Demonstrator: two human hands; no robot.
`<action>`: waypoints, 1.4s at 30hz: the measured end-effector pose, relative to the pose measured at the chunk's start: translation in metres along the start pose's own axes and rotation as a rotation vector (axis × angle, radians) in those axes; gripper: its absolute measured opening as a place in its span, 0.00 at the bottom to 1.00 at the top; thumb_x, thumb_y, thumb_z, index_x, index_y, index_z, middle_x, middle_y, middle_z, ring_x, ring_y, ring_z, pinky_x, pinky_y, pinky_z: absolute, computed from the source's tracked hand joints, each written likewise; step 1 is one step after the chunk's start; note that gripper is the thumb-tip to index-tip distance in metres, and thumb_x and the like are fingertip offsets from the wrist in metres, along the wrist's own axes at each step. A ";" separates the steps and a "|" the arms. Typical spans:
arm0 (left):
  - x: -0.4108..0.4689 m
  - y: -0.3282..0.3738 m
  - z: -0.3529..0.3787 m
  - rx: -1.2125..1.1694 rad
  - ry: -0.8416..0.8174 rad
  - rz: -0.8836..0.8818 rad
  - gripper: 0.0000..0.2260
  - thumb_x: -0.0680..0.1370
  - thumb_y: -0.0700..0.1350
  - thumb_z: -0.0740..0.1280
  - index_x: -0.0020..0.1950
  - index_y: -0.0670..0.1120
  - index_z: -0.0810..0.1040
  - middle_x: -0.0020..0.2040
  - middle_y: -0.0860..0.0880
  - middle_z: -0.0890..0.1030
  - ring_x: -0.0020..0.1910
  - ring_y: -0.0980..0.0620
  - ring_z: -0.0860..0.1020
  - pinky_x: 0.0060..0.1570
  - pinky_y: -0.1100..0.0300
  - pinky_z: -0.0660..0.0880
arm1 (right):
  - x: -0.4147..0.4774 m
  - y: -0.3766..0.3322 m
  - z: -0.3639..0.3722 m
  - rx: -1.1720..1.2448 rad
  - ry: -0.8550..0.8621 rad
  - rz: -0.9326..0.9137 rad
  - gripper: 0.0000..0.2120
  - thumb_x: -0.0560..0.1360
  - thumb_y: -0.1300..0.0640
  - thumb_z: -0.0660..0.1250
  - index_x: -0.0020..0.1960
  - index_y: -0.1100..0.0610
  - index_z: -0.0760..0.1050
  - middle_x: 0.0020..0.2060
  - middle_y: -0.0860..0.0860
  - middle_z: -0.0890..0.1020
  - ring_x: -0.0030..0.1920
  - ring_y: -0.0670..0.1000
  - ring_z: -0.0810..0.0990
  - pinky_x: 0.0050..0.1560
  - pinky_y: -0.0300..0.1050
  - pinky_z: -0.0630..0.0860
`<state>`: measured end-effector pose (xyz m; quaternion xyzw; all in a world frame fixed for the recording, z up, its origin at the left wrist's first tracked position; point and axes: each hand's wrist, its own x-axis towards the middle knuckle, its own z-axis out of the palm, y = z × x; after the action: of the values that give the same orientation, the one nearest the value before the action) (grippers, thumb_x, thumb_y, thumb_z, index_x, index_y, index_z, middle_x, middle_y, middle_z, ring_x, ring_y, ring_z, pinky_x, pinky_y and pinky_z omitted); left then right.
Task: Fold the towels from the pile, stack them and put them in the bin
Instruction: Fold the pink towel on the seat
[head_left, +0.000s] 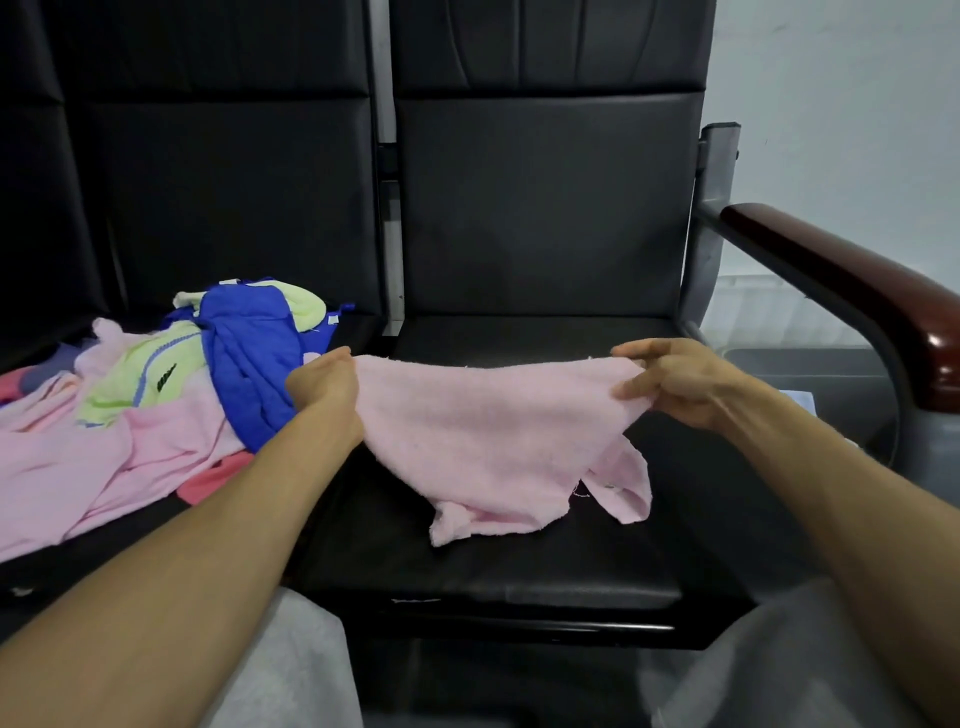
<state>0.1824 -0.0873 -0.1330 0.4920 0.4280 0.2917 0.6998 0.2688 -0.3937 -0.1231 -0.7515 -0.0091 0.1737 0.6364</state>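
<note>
Holding a pink towel stretched between two bare hands, a person faces a row of black padded seats. The left hand grips the towel's upper left corner and the right hand pinches its upper right corner, the hands well apart. The towel sags in the middle, and its lower edge lies crumpled on the black seat cushion, toward the front edge. On the neighbouring seat to the left sits the pile of towels: pink, pale green and blue ones, jumbled together. A dark wooden armrest curves along the right edge of the seat.
</note>
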 end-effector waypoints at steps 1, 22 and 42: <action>0.001 0.001 -0.002 0.000 0.014 -0.008 0.08 0.74 0.40 0.70 0.52 0.42 0.77 0.41 0.51 0.78 0.42 0.50 0.78 0.46 0.57 0.78 | 0.000 0.002 0.000 -0.188 0.061 -0.049 0.23 0.65 0.78 0.71 0.57 0.64 0.76 0.49 0.57 0.79 0.49 0.56 0.79 0.48 0.49 0.78; 0.013 -0.008 -0.011 0.391 -0.129 0.215 0.11 0.79 0.40 0.66 0.60 0.46 0.80 0.67 0.48 0.73 0.64 0.47 0.71 0.56 0.59 0.70 | -0.003 0.015 0.004 -0.846 0.350 -0.114 0.05 0.77 0.59 0.63 0.45 0.60 0.75 0.33 0.56 0.84 0.28 0.54 0.83 0.37 0.51 0.84; -0.016 0.037 -0.015 0.064 -0.325 0.050 0.07 0.71 0.45 0.76 0.47 0.46 0.83 0.45 0.45 0.83 0.46 0.48 0.81 0.49 0.53 0.80 | -0.023 -0.039 0.044 0.307 0.318 -0.259 0.10 0.74 0.62 0.63 0.48 0.58 0.83 0.44 0.54 0.83 0.42 0.51 0.79 0.42 0.45 0.75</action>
<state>0.1621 -0.0814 -0.0958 0.5654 0.3059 0.2118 0.7362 0.2434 -0.3499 -0.0856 -0.6565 0.0212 -0.0304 0.7534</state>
